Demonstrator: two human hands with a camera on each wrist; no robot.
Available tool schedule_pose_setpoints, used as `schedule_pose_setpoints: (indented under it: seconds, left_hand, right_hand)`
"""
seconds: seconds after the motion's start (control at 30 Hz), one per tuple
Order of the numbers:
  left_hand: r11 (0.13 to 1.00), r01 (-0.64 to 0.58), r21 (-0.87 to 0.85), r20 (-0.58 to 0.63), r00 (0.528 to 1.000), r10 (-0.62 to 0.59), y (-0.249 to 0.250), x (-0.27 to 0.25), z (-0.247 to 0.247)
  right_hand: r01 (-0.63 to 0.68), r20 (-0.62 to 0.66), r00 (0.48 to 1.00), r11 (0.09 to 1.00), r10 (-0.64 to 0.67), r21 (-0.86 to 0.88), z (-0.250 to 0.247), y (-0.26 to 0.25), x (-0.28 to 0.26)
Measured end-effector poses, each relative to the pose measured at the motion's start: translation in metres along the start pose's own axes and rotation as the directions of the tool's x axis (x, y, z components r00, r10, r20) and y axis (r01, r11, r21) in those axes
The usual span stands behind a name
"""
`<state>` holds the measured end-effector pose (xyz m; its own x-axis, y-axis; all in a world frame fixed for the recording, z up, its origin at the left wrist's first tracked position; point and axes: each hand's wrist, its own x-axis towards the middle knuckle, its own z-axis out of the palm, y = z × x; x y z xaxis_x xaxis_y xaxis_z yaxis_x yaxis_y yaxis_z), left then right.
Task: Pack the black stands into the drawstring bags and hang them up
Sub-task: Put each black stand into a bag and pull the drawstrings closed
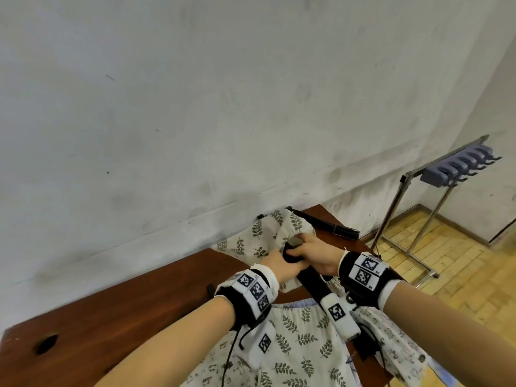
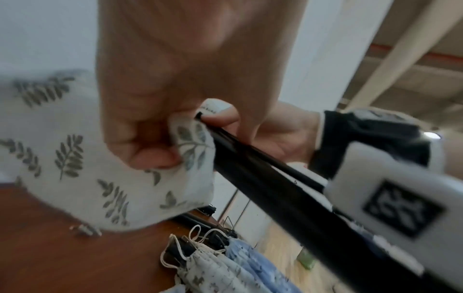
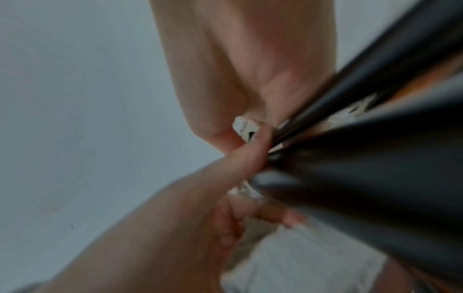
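A white leaf-print drawstring bag lies bunched on the brown table near the wall. My left hand pinches the fabric at the bag's mouth. Just right of it, my right hand grips a long black stand near its top end, which sits at the bag's opening. The stand slants back toward me and ends in a white marker-tagged handle. The right wrist view is blurred and shows the black stand close beside my fingers.
A second black stand lies on the table's far corner behind the bag. More printed bags lie in front of me, with a filled bag and a blue bag nearby. A metal rack with hooks stands on the wooden floor to the right.
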<state>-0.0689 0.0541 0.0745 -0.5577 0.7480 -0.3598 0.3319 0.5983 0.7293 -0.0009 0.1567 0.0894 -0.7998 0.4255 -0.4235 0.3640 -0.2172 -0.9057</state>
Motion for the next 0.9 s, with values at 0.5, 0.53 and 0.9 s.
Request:
schedule_pose_setpoints:
  seconds: [0.5,0.53,0.9]
  left_hand:
    - [0.726,0.342,-0.597,0.037,0.916,-0.4,-0.019,0.029,-0.069]
    - [0.675,0.377,-0.634,0.11,0.908,-0.404,-0.022,0.031,-0.069]
    - [0.734,0.449,-0.51,0.316,0.891,-0.325,-0.026,0.014,-0.076]
  right_hand:
    - [-0.017,0.508,0.857,0.99,0.087,-0.14,-0.02,0.012,-0.042]
    - [-0.015,0.539,0.839,0.993,0.075,-0.114,-0.018,0.013,-0.047]
    - [0.47,0.51,0.841,0.711,-0.181,-0.523,0.019,-0.02,-0.094]
